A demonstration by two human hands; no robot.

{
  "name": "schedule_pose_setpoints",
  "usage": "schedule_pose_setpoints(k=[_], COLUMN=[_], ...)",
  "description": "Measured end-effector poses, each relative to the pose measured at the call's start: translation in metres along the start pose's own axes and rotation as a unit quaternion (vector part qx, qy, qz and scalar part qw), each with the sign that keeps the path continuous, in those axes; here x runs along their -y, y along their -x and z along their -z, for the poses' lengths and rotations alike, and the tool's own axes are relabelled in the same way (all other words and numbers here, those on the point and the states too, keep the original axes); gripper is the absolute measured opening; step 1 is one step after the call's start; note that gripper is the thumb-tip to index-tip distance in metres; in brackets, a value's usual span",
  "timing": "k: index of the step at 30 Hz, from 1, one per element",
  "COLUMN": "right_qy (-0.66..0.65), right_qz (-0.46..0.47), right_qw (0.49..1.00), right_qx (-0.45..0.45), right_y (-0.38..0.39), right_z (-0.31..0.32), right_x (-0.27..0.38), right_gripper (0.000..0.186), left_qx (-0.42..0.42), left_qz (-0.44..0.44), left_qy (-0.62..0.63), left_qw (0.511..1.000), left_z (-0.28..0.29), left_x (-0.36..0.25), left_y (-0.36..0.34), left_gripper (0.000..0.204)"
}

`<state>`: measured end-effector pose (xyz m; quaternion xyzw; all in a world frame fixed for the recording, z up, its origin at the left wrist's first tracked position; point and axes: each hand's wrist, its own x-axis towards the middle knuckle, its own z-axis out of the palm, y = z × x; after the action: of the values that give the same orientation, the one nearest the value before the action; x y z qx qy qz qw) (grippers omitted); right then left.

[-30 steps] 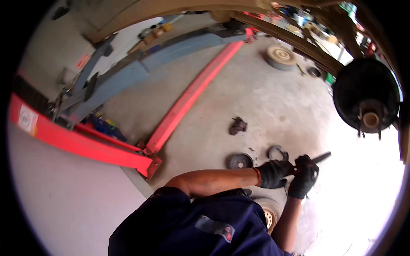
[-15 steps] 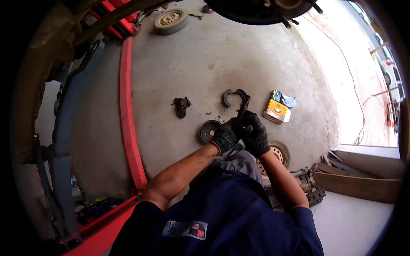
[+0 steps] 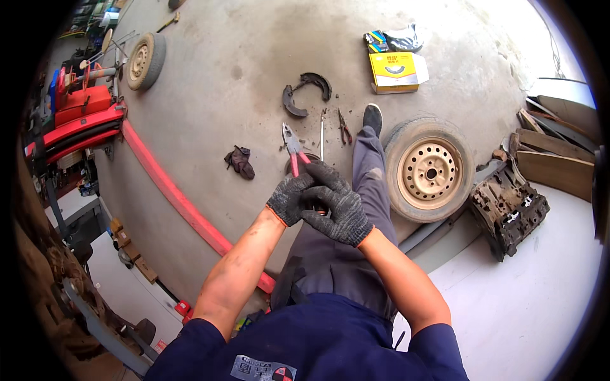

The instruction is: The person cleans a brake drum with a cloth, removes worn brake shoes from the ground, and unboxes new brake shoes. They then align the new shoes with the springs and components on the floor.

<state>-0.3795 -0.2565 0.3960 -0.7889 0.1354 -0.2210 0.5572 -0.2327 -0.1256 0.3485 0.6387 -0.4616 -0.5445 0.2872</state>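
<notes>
Both gloved hands meet in front of my legs. My left hand (image 3: 290, 197) grips red-handled pliers (image 3: 293, 147), jaws pointing away from me. My right hand (image 3: 337, 209) overlaps it, fingers curled over the pliers' handles; whatever lies beneath it is mostly hidden. On the floor beyond are a long metal tool (image 3: 322, 141), smaller pliers (image 3: 344, 127) and two curved brake shoes (image 3: 293, 101). A crumpled dark cloth or glove (image 3: 240, 162) lies to the left. A dark drum is mostly hidden behind my hands.
A wheel (image 3: 430, 190) lies right of my leg, beside an engine block (image 3: 511, 209) and boards (image 3: 553, 162). A yellow box (image 3: 394, 73) and plastic packets (image 3: 403, 38) sit ahead. A red lift beam (image 3: 178, 197) runs along the left; another wheel (image 3: 143, 62) stands far left.
My view has swung downward, away from the raised axle and hub. My hands have turned the tool, which now shows as red-handled pliers pointing forward.
</notes>
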Motion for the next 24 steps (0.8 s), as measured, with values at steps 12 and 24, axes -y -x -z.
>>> schedule_pose_setpoints(k=[12,24], right_qy=[-0.089,-0.109], right_qz=[-0.491,-0.546], right_qw=[0.865,0.799], right_qx=[0.044,0.226], right_y=[-0.059,-0.155], right_z=[0.066,0.018], right_x=[-0.34,-0.356], right_gripper=[0.029,0.03], left_qx=[-0.255,-0.239], left_qz=[0.595,0.482], left_qy=[0.19,0.544], left_qw=[0.738,0.644], left_z=[-0.082,0.017], left_x=[0.358,0.265], left_y=[-0.257,-0.264], left_gripper=[0.045,0.033])
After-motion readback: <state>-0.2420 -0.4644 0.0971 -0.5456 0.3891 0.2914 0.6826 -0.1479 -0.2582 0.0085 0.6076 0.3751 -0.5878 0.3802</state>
